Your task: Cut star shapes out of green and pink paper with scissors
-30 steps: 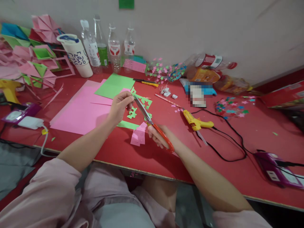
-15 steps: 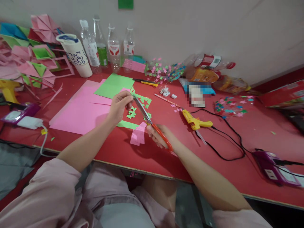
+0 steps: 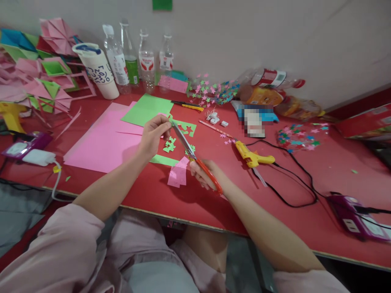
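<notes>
My left hand pinches a small piece of green paper between thumb and fingers. In my right hand is a pair of scissors with orange handles, its blades pointing up and left to the pinched paper. Whether the blades touch the paper is hard to tell. Below the blades lie green paper scraps, a green strip and small pink paper pieces. Behind them is a green sheet with star-shaped holes.
Large pink sheets and a green sheet lie left. A utility knife is behind. A yellow glue gun with a black cord lies right. Bottles and a tumbler stand along the wall.
Both hands and the scissors hold nearly the same pose. The view has shifted very slightly; nothing was picked up or let go.
</notes>
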Demonstrator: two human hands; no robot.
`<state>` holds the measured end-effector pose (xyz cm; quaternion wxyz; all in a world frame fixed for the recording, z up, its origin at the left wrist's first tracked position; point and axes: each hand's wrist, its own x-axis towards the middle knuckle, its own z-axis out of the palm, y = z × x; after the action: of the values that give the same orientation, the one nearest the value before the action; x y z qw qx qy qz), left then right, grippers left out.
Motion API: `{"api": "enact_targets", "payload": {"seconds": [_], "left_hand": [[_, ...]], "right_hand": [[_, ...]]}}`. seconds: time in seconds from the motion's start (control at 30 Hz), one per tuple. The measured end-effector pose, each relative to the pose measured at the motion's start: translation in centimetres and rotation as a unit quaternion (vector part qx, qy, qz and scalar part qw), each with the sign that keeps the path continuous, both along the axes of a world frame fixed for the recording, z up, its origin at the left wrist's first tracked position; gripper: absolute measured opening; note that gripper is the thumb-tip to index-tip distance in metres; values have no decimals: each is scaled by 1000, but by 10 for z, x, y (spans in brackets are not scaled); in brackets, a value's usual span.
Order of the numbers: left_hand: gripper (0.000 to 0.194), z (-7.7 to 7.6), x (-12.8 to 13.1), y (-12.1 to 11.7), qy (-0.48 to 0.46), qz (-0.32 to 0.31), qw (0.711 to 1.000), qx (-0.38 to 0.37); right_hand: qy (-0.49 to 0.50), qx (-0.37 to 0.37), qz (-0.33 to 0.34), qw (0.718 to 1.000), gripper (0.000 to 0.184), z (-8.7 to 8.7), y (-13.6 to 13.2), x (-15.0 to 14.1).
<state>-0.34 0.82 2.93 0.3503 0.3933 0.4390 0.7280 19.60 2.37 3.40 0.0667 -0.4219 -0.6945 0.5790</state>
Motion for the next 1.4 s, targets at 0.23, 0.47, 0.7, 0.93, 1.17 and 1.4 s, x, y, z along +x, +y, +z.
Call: {"api": "enact_targets", "payload": {"seconds": [0.23,0.47,0.7,0.93,1.17,1.4], "left_hand": [[11,2,4,-2,-16,-6,1000,-4],[11,-1,5,-1,-21,-18,1000,-4],[12,-1,6,-2,-34,-36,999,3],[14,-2,6,-1,-36,-37,999,-2],[13,-1,6,-1,-34,-41,998,-15],[13,-2,8,-1,-49,-52,997,-13]], "right_hand": [[29,-1,16,999,46,-3,-1,1],[46,12,30,998,45,0,-4,1],[43,4,22,999,47,-2,-6,1],[46,-11,5,999,45,0,-10,-1],[43,-11,1,999,40,-1,-9,-1],[61,-2,6,998,41,-4,-8,0]]}}
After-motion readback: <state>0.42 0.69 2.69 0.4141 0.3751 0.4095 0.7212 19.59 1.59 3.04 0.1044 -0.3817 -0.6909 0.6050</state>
